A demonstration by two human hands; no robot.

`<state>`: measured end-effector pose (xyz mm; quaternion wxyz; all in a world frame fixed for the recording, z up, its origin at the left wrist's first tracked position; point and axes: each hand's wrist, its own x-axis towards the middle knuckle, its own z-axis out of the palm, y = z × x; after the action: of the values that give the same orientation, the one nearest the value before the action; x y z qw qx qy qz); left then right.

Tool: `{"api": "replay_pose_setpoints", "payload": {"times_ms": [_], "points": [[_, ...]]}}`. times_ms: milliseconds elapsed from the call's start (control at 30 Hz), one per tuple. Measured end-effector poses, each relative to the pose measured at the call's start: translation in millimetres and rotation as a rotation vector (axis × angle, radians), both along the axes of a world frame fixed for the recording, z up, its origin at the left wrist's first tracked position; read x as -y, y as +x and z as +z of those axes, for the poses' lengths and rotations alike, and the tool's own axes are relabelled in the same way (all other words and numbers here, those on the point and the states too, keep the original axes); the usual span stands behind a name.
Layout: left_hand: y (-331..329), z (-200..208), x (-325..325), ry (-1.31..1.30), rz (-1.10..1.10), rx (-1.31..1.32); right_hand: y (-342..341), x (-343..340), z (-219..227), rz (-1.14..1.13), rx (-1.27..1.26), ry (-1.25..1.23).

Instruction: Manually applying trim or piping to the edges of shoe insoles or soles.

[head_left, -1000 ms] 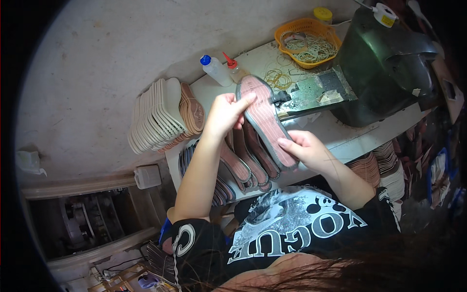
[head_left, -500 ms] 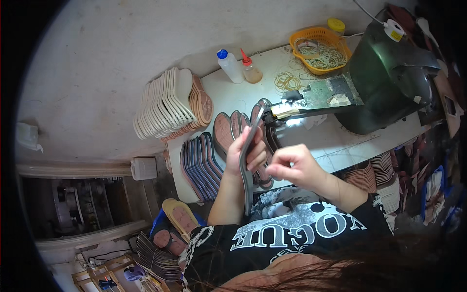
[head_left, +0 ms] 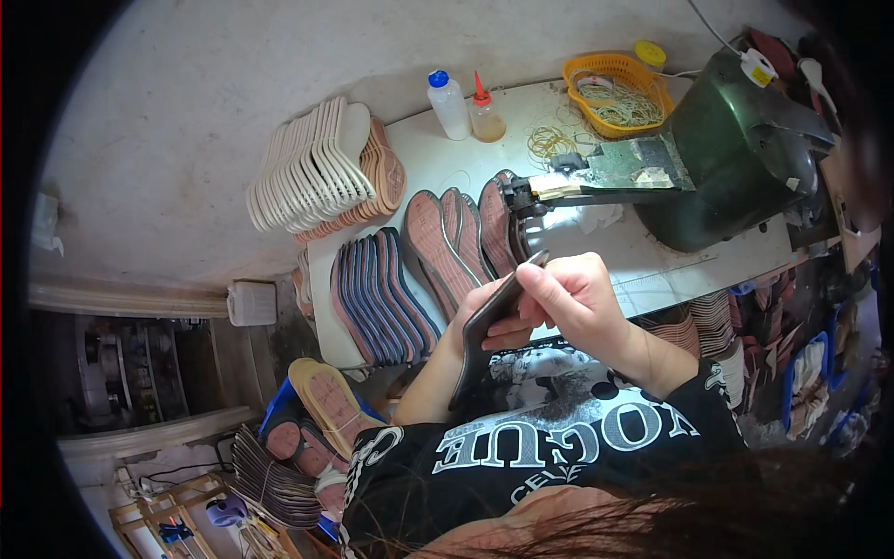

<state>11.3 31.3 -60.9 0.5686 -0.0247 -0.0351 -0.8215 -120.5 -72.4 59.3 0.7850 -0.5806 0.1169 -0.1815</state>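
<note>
A dark, thin insole (head_left: 482, 328) is held on edge in front of my chest, slanting from lower left to upper right. My left hand (head_left: 463, 315) is closed around its middle, with the fingers partly hidden behind it. At the insole's upper end, my right hand (head_left: 579, 291) pinches it between thumb and fingers. Just beyond my hands, several dark-rimmed insoles with reddish-brown faces (head_left: 430, 240) lie on the white table (head_left: 428, 154). One more such insole (head_left: 494, 219) rests by the head of the green sewing machine (head_left: 633, 166).
Rows of blue-edged insoles (head_left: 380, 293) and white insoles (head_left: 303, 168) stand at the left. Behind are a blue-capped bottle (head_left: 451, 110), a red-tipped bottle (head_left: 487, 121) and an orange basket (head_left: 610, 121) of rubber bands. A tan insole bundle (head_left: 326, 391) sits lower left.
The insole has come down and nearer to my chest, away from the machine head, and is tilted further. My right hand has moved from beside it onto its upper end.
</note>
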Motion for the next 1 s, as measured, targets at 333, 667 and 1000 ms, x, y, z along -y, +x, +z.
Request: {"api": "replay_pose_setpoints", "payload": {"times_ms": [333,667,1000], "points": [[28.1,43.7,-15.8,0.356,0.779,0.816,2.8,11.7,-28.5,0.092,-0.176,0.188],[129.0,-1.1,-89.1,1.113,1.016,2.633,-14.9,5.4,-78.4,0.285,-0.310,0.093],[165.5,-95.0,-204.7,1.313,1.144,2.008,-15.2,-5.5,-89.7,0.364,-0.462,0.180]]}}
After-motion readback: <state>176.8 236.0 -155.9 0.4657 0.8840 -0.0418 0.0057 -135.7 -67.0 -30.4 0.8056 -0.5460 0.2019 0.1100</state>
